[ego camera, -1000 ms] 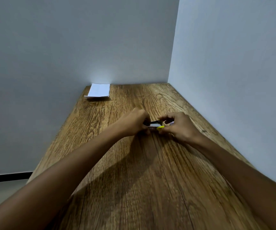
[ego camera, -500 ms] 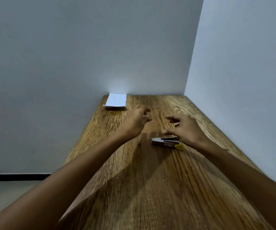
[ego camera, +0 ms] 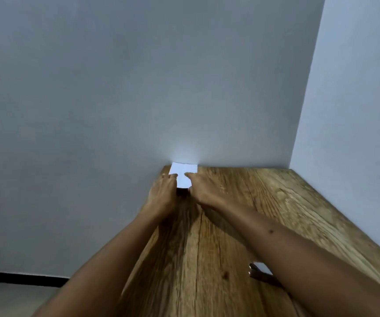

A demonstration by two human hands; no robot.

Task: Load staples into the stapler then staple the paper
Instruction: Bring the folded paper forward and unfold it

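A small white paper point(ego camera: 183, 177) lies at the far left corner of the wooden table point(ego camera: 264, 202), against the wall. My left hand point(ego camera: 163, 193) holds its left side and my right hand point(ego camera: 204, 189) its right side. On both hands the fingertips rest on top and the thumbs sit at the raised near edge. The stapler point(ego camera: 256, 269) lies on the table close to me, mostly hidden under my right forearm; only its silver front end shows.
Grey walls close the table off at the back and along the right. The table's left edge drops to the floor point(ego camera: 13, 298), just beside the paper.
Both hands let go of the stapler, which stayed on the table, and reached forward to the paper at the far corner. The camera tilted up and forward.
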